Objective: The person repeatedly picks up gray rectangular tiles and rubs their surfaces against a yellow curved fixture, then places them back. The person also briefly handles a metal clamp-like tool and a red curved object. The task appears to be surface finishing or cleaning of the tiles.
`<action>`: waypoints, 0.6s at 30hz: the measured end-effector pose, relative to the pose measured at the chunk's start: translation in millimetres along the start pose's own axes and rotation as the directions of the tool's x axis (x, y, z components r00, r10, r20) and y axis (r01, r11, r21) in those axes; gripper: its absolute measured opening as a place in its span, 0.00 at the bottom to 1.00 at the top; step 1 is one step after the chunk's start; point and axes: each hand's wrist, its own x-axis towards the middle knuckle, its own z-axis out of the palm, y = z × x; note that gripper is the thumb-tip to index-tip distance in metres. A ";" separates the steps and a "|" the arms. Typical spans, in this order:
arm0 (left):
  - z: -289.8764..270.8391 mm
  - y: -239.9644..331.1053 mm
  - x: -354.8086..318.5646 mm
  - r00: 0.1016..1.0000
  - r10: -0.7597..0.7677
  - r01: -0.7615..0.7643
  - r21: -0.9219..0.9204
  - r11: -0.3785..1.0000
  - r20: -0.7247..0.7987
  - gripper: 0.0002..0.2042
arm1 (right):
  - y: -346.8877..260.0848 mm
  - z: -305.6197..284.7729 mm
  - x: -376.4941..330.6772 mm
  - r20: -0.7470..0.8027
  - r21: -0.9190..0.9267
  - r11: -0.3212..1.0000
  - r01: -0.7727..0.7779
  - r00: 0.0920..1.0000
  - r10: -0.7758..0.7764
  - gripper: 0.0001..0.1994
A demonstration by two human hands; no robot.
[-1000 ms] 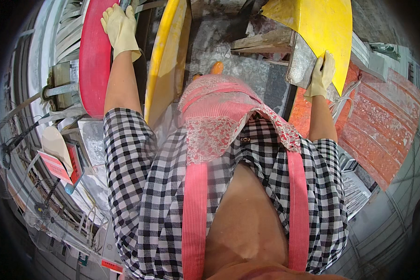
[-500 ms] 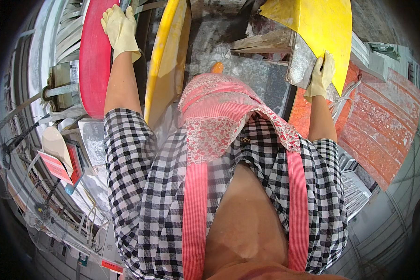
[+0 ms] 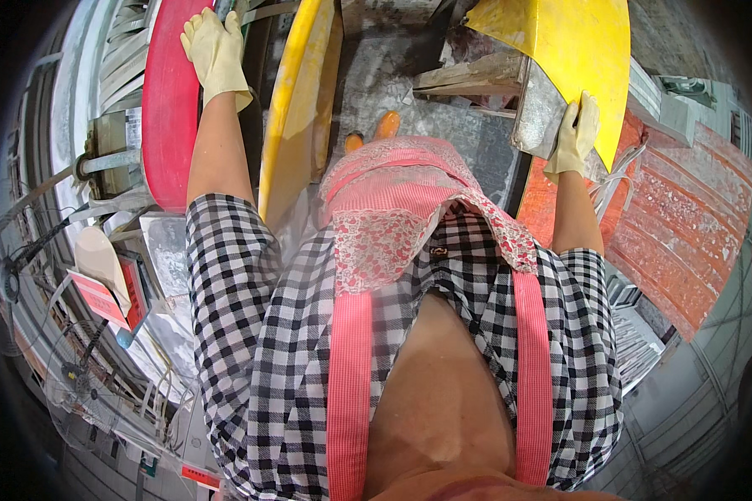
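Cream-gloved left hand (image 3: 217, 57) lays bent fingers (image 3: 195, 33) on a long red panel (image 3: 170, 125), right hand (image 3: 574, 138) on a bent yellow sheet (image 3: 591, 58); whether either grips cannot be told.

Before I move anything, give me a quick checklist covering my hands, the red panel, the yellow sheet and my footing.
1. Left hand and right hand gloved: ok, both.
2. Left hand on the red panel: ok, at its right-hand edge.
3. Right hand on the yellow sheet: ok, near its lower corner.
4. Fingers wrapped beneath either piece: cannot tell, undersides hidden.
5. Apron clear of both hands: ok, it hangs between the arms.
6. Footing: cannot tell; only orange shoe tips show beyond the apron.
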 end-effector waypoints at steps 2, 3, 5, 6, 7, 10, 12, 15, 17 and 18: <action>4.2 -3.5 0.8 1.000 0.013 -0.013 0.030 0.999 -0.013 0.27 | 0.5 0.2 0.3 0.002 0.012 1.000 0.001 1.000 -0.001 0.20; 6.4 -5.7 1.4 0.999 0.029 -0.028 0.042 0.999 -0.029 0.27 | 0.9 0.4 0.2 0.003 0.015 1.000 0.003 1.000 -0.003 0.20; 10.8 -9.7 2.2 0.999 0.028 -0.027 0.040 0.999 -0.020 0.27 | 1.5 0.9 0.2 0.002 0.021 1.000 0.000 1.000 0.000 0.20; 12.7 -11.3 2.3 0.999 0.027 -0.026 0.039 0.999 -0.017 0.27 | 1.7 1.1 0.0 0.002 0.022 1.000 -0.001 1.000 0.001 0.20; 14.2 -12.5 2.3 0.999 0.031 -0.030 0.037 0.999 -0.015 0.27 | 1.8 1.4 -0.2 0.006 0.015 1.000 -0.006 1.000 0.006 0.20; 16.3 -13.8 1.4 0.999 0.040 -0.039 0.032 0.999 -0.018 0.27 | 0.9 1.7 -1.1 0.013 0.004 1.000 -0.019 1.000 0.019 0.20; 16.6 -13.6 0.9 0.999 0.044 -0.043 0.030 0.999 -0.032 0.27 | 0.3 1.4 -1.0 0.011 0.009 1.000 -0.025 1.000 0.025 0.20; 17.2 -13.8 1.1 0.999 0.040 -0.039 0.034 0.999 -0.024 0.27 | 0.0 1.1 0.1 0.008 -0.013 1.000 -0.021 1.000 0.021 0.20; 18.6 -14.3 1.3 0.999 0.032 -0.031 0.042 0.999 -0.028 0.28 | 1.5 0.4 2.2 0.031 0.036 0.999 -0.011 0.999 0.010 0.20; 19.3 -14.7 1.4 0.999 0.034 -0.032 0.040 0.999 -0.031 0.28 | 2.2 0.3 3.0 0.031 0.034 0.999 -0.008 0.999 0.007 0.19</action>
